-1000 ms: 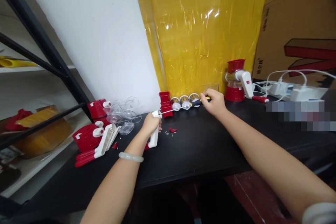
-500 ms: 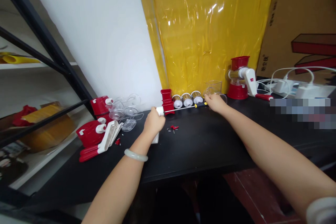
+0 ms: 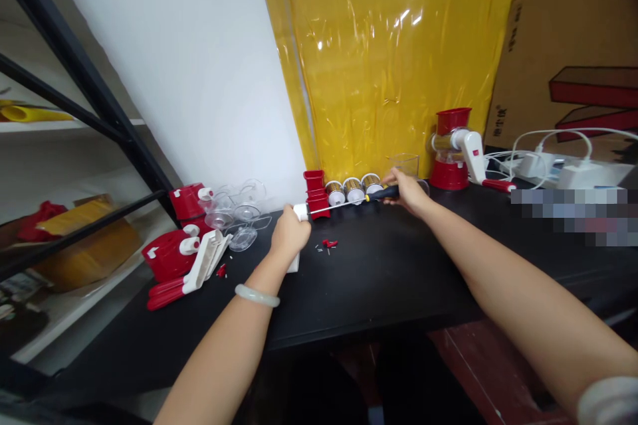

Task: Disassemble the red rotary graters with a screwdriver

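My left hand is closed around a white plastic part, most of it hidden by the fingers; more white plastic shows below the palm. A long-shafted screwdriver with a black and yellow handle lies almost level, its tip at the white part. At the other end of the handle is my right hand, its fingers curled loosely on the grip. Small screws and a red plastic piece rest on the black table between the hands.
Behind are red stacked parts and three grater drums. An assembled red rotary grater stands at right, near white cables and chargers. Leftward lie red bases, white crank handles and clear plastic parts.
My right hand has shifted its hold on the screwdriver handle, with the fingers raised and more of the black grip showing. My left hand keeps the white part in nearly the same place.
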